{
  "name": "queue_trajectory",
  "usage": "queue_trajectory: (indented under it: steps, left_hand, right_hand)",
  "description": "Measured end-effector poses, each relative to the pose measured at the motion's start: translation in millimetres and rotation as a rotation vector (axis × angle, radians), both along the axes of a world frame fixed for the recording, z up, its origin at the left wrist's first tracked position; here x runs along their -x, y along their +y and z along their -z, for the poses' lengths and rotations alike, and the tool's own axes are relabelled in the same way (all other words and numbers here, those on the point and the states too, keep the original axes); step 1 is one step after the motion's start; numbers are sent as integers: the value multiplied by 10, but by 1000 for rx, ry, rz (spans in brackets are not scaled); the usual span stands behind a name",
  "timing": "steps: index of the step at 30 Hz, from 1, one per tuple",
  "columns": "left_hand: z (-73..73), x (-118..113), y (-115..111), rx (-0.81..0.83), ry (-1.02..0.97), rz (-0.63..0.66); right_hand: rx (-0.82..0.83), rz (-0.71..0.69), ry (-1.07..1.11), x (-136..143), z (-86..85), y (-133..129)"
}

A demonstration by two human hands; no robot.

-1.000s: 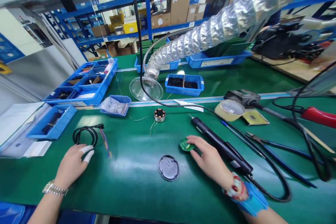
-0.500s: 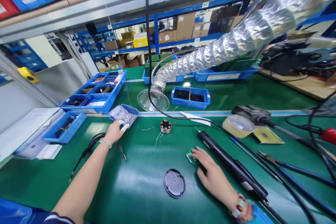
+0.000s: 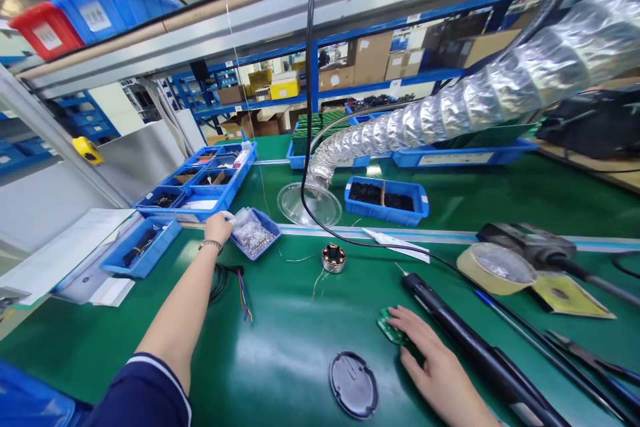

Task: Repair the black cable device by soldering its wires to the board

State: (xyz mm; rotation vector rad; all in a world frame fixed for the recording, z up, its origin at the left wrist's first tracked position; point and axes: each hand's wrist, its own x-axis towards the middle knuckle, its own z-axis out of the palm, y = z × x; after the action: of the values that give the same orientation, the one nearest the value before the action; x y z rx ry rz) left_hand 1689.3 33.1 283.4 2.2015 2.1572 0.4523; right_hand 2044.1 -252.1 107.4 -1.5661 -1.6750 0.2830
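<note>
My left hand [image 3: 218,227] is at the left rim of a small blue tray [image 3: 274,232] holding small metal parts and a clear plastic bag [image 3: 246,221]. Its fingers look curled, with white covering at a fingertip; whatever they hold is hidden. The fingers of my right hand [image 3: 437,353] lie stretched over a green circuit board [image 3: 389,328] on the bench, thumb apart from it. Left of that hand lies a round black cover [image 3: 354,383]. A motor stator [image 3: 333,259] with copper windings and loose wire ends stands farther back. A black cable [image 3: 220,281] with coloured leads lies below the tray.
A black electric screwdriver [image 3: 465,333] lies right of my right hand, near pliers [image 3: 583,350] and a tape roll [image 3: 496,268]. A foil duct [image 3: 390,130] with a clear hood [image 3: 310,205] hangs behind. Blue bins [image 3: 411,215] and a divided tray [image 3: 233,190] line the back.
My left hand has moved from the front of the small tray to its left rim, and its fingers have curled. My right hand stays over the circuit board. The view has shifted.
</note>
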Motion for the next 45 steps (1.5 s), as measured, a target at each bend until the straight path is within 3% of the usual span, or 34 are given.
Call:
queue_trajectory:
  steps: [6, 15, 22, 27, 30, 34, 37, 39, 41, 45]
  left_hand:
    - [-18, -90, 32, 34, -90, 75]
    - [-182, -25, 39, 198, -349, 123]
    - [-496, 78, -68, -6, -617, 114]
    - [-749, -81, -480, -78, -714, 190]
    - [-600, -265, -882, 6, -731, 268]
    - [-47, -516, -1376, 246, -772, 370]
    - [266, -693, -1622, 420, -800, 438]
    - [333, -794, -1720, 523, -793, 500]
    - [334, -871, -1770, 588, -787, 564]
    - [371, -938, -1787, 570, -841, 600]
  right_hand:
    - [1, -27, -38, -35, 29, 8]
    - [7, -20, -15, -23, 20, 22]
    - [0, -27, -8, -17, -14, 18]
    - [33, -46, 18, -26, -75, -7]
    - [-9, -27, 41, -40, -153, -30]
    - [-116, 38, 71, 43, -415, -36]
    - [-236, -137, 45, 264, -763, 38]
    - [-220, -289, 20, 458, -999, 146]
    - [-91, -388, 20, 632, -1171, 280]
    - [46, -492, 21, 802, -1269, 487]
